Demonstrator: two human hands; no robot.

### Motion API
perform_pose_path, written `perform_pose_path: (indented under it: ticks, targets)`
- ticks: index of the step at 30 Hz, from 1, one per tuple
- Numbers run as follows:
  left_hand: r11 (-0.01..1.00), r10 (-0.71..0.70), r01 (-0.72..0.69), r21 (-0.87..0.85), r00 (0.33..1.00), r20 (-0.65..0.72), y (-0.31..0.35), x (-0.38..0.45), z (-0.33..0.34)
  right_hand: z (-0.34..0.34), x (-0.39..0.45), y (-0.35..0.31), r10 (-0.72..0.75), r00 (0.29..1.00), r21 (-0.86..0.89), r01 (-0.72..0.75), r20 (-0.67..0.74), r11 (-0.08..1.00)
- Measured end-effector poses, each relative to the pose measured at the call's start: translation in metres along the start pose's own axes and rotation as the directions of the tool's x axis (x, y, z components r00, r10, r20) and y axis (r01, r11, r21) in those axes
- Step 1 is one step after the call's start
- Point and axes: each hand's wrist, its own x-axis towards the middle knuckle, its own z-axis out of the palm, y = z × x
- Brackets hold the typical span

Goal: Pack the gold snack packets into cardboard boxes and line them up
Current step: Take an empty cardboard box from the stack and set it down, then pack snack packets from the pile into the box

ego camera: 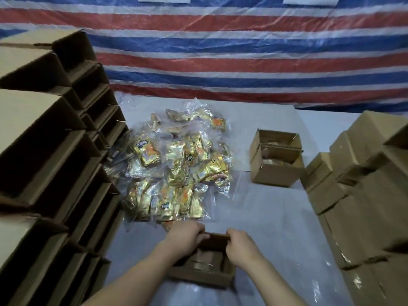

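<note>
Head view, hands (213, 240) gripping box (203, 273), opening upward

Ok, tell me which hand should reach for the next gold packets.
Left, probably. Both the left hand and right hand grip the far flap of the near box, but the gold packets lie ahead and left, nearest the left hand.

Looking forward and steeply down from head height, wide-angle, sitting close above the open box (202, 265) at the bottom centre. Facing a striped tarp (242, 51) well beyond the box. Taking in stacked cartons (44, 151) left of it.
</note>
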Motion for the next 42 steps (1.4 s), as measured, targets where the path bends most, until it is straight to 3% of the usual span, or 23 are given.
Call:
perform_pose_path:
  ticks: [7,10,12,16,20,23,25,27,29,31,33,38,42]
  targets:
    - [1.000,-0.009,0.008,-0.013,0.995,-0.096,-0.007,0.005,0.019,0.002,0.008,0.013,0.062,0.995,0.059,-0.067,0.080,0.996]
    - [0.996,-0.074,0.068,-0.064,0.991,-0.111,-0.008,0.007,0.018,-0.013,0.018,0.012,0.112,0.994,0.111,-0.110,-0.017,0.988]
    - [0.997,-0.068,0.065,-0.042,0.994,-0.088,-0.012,0.006,0.015,-0.023,0.029,0.006,0.128,0.989,0.156,-0.114,-0.078,0.981]
    - [0.996,-0.086,0.084,0.041,0.995,0.053,-0.026,0.005,0.008,-0.032,0.069,-0.012,0.094,0.995,0.226,-0.085,-0.029,0.970]
    - [0.977,-0.166,0.179,-0.118,0.980,0.111,-0.048,0.000,0.004,-0.023,0.125,-0.039,0.024,1.000,0.385,-0.022,-0.001,0.923]
    - [0.959,-0.164,0.184,-0.215,0.980,0.110,-0.058,-0.003,0.004,-0.003,0.162,-0.060,0.032,0.993,0.491,-0.086,0.116,0.867]
    - [0.930,-0.186,0.206,-0.305,0.978,0.094,-0.063,-0.005,0.005,0.012,0.181,-0.073,0.050,0.972,0.574,-0.176,0.228,0.800]
    - [0.899,-0.211,0.223,-0.377,0.975,0.074,-0.066,-0.007,0.010,0.026,0.195,-0.083,0.147,0.958,0.508,-0.256,0.245,0.822]
    - [0.866,-0.234,0.241,-0.437,0.970,0.072,-0.067,-0.009,0.019,0.038,0.203,-0.089,0.238,0.968,0.371,-0.249,0.076,0.895]
    - [0.832,-0.259,0.267,-0.486,0.962,0.086,-0.066,-0.011,0.025,0.047,0.203,-0.095,0.208,0.969,0.213,-0.177,-0.134,0.961]
    - [0.802,-0.270,0.285,-0.525,0.957,0.107,-0.067,-0.011,0.028,0.056,0.204,-0.102,0.165,0.969,0.192,-0.129,-0.184,0.973]
    - [0.607,-0.336,0.304,-0.735,0.936,0.109,-0.070,-0.011,0.026,0.062,0.214,-0.108,0.193,0.981,0.309,-0.189,0.019,0.932]
    - [0.508,-0.484,0.258,-0.822,0.875,-0.025,-0.075,0.001,0.016,0.044,0.205,-0.099,0.086,0.991,0.595,-0.133,0.108,0.792]
